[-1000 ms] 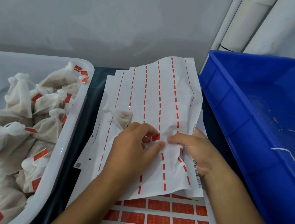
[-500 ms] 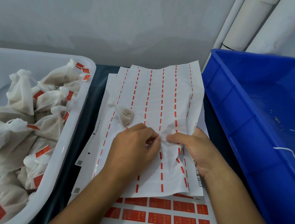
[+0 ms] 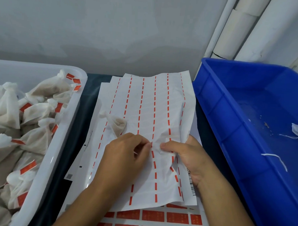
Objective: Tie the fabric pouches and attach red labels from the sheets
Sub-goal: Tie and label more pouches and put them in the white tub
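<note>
Labelled pouches (image 3: 34,111) — heaped in white tub (image 3: 61,143)

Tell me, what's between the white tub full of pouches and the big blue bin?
In the head view, a stack of label sheets, with one loose pouch on top, lies between the white tub and blue bin.

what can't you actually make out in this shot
Head view:
- Label pinched at the left hand: hidden by its fingertips.
- Right hand fingers: tucked under the used sheet.
- Full label sheet: print too small, cut by the bottom edge.
- White tub: cut by the left edge.
</note>
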### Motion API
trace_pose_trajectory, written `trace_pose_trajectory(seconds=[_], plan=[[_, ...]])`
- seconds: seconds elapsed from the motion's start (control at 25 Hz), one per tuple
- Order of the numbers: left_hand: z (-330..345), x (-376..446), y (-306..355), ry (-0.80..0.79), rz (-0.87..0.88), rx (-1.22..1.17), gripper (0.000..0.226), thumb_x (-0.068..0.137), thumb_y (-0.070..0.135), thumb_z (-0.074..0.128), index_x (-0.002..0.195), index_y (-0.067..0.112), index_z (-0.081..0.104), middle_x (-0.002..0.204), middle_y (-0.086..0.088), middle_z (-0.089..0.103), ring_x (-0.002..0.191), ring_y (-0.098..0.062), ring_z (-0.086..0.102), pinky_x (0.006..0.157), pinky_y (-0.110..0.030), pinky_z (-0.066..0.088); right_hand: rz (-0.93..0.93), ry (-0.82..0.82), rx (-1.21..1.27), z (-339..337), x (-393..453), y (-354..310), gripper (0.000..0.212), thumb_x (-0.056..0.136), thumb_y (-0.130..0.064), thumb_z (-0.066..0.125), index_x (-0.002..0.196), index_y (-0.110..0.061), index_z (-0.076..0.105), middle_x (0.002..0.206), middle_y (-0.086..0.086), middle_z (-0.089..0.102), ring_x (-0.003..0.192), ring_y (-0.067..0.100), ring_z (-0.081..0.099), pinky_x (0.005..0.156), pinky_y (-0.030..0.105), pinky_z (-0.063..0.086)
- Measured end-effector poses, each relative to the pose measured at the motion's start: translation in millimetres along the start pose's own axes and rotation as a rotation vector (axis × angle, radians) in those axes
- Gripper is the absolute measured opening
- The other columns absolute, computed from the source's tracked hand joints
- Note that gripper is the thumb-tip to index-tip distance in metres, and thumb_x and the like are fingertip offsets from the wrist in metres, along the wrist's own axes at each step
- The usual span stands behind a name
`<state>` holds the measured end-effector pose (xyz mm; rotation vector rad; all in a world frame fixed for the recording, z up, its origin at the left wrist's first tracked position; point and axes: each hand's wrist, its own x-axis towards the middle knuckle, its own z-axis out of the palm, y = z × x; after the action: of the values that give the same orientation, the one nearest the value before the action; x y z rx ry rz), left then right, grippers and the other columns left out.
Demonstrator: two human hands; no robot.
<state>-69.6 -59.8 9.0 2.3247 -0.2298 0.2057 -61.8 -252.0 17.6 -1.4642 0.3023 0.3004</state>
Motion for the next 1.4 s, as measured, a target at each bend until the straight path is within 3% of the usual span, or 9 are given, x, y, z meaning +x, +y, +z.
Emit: trace_pose_trajectory(seconds=[0.2, 0.44, 0.56, 0.76, 0.92, 1.04, 1.12, 1.24, 1.4], plan=[[1, 3, -2, -0.039, -0.05, 0.003, 0.01, 0.095, 0.048, 0.062, 0.087, 0.043, 0.062, 0.084, 0.029, 0.062, 0.091, 0.014, 0.057, 0.06, -0.002, 0.044, 0.015, 0.015, 0.005, 1, -3, -5, 0.03, 0.091, -0.025, 0.077, 0.12, -0.031, 0.071, 0.106, -0.002, 0.08, 0.093, 0.025, 0.078, 0.079, 0.045, 0.065], [2, 6, -5, -0.035, -0.164, -0.045, 0.013, 0.098, 0.049, 0.057, 0.09, 0.04, 0.058, 0.087, 0.027, 0.062, 0.079, 0.004, 0.063, 0.06, -0.005, 0.043, -0.062, 0.157, -0.147, -5, -7, -13, 0.028, 0.089, -0.043, 0.077, 0.115, -0.04, 0.067, 0.097, -0.017, 0.078, 0.083, 0.007, 0.077, 0.063, 0.03, 0.063], [-1, 6, -2, 0.032, -0.165, -0.121, 0.014, 0.099, 0.051, 0.051, 0.092, 0.039, 0.056, 0.091, 0.025, 0.063, 0.088, 0.006, 0.062, 0.063, -0.006, 0.044, -0.151, 0.236, -0.301, -15, -10, -17, 0.037, 0.085, -0.044, 0.081, 0.118, -0.041, 0.065, 0.104, -0.018, 0.077, 0.089, 0.006, 0.076, 0.073, 0.034, 0.062], [-8, 8, 6, 0.182, -0.098, -0.202, 0.024, 0.091, 0.058, 0.043, 0.097, 0.04, 0.058, 0.098, 0.031, 0.059, 0.097, 0.008, 0.059, 0.071, -0.01, 0.053, -0.133, 0.287, -0.629, -26, -17, -24, 0.067, 0.08, -0.067, 0.072, 0.137, -0.045, 0.044, 0.126, -0.019, 0.063, 0.109, 0.013, 0.065, 0.089, 0.043, 0.057], [-14, 11, 4, 0.261, -0.077, -0.193, 0.029, 0.092, 0.056, 0.044, 0.102, 0.037, 0.063, 0.099, 0.027, 0.062, 0.1, 0.008, 0.058, 0.071, -0.005, 0.05, -0.087, 0.42, -0.912, -45, -29, -35, 0.084, 0.09, -0.058, 0.065, 0.158, -0.034, 0.022, 0.14, -0.005, 0.059, 0.116, 0.021, 0.062, 0.093, 0.046, 0.052], [-18, 12, 0, 0.256, -0.055, -0.092, 0.025, 0.094, 0.055, 0.046, 0.104, 0.039, 0.063, 0.101, 0.026, 0.061, 0.096, 0.006, 0.059, 0.07, -0.008, 0.051, -0.409, 0.576, -0.953, -38, -45, -43, 0.06, 0.091, -0.057, 0.06, 0.145, -0.039, 0.044, 0.12, -0.017, 0.067, 0.098, 0.0, 0.064, 0.074, 0.026, 0.051], [-19, 12, -1, 0.173, 0.035, 0.009, 0.026, 0.094, 0.055, 0.046, 0.105, 0.039, 0.063, 0.103, 0.027, 0.059, 0.09, 0.004, 0.061, 0.075, -0.01, 0.052, -0.601, 0.459, -0.813, -9, -51, -43, 0.037, 0.09, -0.065, 0.054, 0.125, -0.053, 0.052, 0.095, -0.026, 0.068, 0.086, -0.008, 0.065, 0.055, 0.009, 0.047], [-17, 12, 1, 0.022, 0.2, 0.131, 0.03, 0.098, 0.053, 0.045, 0.105, 0.034, 0.066, 0.102, 0.02, 0.061, 0.085, 0.0, 0.055, 0.076, -0.016, 0.052, -0.589, 0.199, -0.684, 33, -43, -26, 0.026, 0.094, -0.065, 0.051, 0.115, -0.052, 0.058, 0.091, -0.027, 0.069, 0.077, -0.002, 0.07, 0.06, 0.013, 0.054], [-14, 10, 2, 0.03, 0.211, 0.131, 0.031, 0.098, 0.048, 0.047, 0.106, 0.029, 0.069, 0.105, 0.013, 0.066, 0.083, -0.002, 0.05, 0.075, -0.014, 0.045, -0.523, 0.192, -0.644, 34, -25, -10, 0.012, 0.093, -0.05, 0.06, 0.09, -0.04, 0.066, 0.085, -0.025, 0.072, 0.083, 0.002, 0.071, 0.07, 0.024, 0.06]])
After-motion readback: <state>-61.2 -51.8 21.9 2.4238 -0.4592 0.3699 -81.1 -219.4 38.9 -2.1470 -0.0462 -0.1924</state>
